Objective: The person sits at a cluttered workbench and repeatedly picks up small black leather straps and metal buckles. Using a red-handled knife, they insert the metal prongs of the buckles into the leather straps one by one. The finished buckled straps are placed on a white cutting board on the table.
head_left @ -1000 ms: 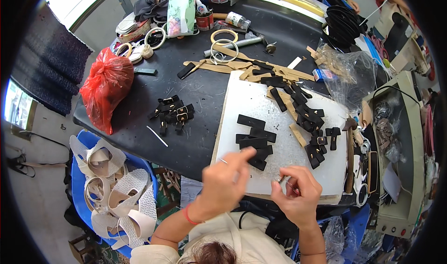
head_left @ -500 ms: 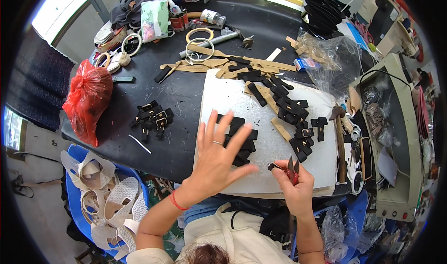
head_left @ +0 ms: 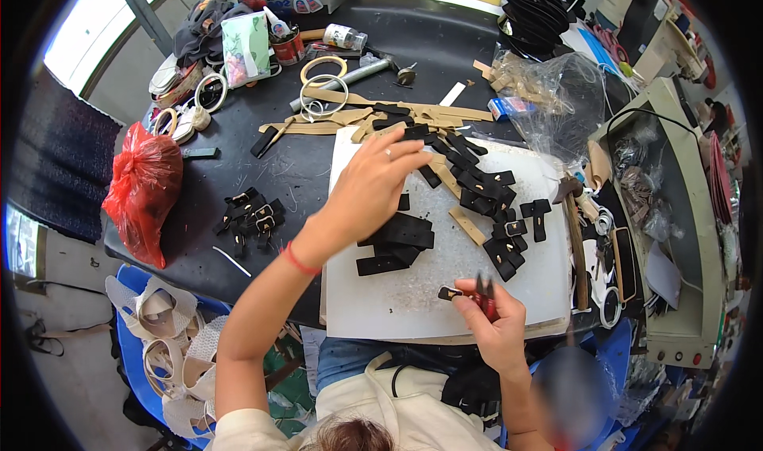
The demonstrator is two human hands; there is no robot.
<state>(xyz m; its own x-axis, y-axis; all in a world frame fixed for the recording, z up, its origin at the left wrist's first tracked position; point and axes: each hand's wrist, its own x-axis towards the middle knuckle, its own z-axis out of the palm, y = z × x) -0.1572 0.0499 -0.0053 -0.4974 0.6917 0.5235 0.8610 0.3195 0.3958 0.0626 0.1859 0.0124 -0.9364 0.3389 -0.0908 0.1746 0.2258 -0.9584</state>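
Counter [head_left: 445,46] top black. Cutting board [head_left: 413,292] white, speckled. Strap pieces [head_left: 397,240] on it black, some with silver buckles [head_left: 515,228]; long strips [head_left: 350,117] along the board's far edge tan. Plastic bag [head_left: 143,189] at the counter's left edge red. Wrist band [head_left: 298,259] red. Stool [head_left: 131,356] blue.

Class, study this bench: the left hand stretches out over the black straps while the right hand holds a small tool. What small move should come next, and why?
Probably the left hand should close on one black strap under its fingertips and draw it back. Its fingers are spread over the strap row on the white board, apparently holding nothing, while the right hand waits near the board's front edge with a red-handled tool and a small black piece.
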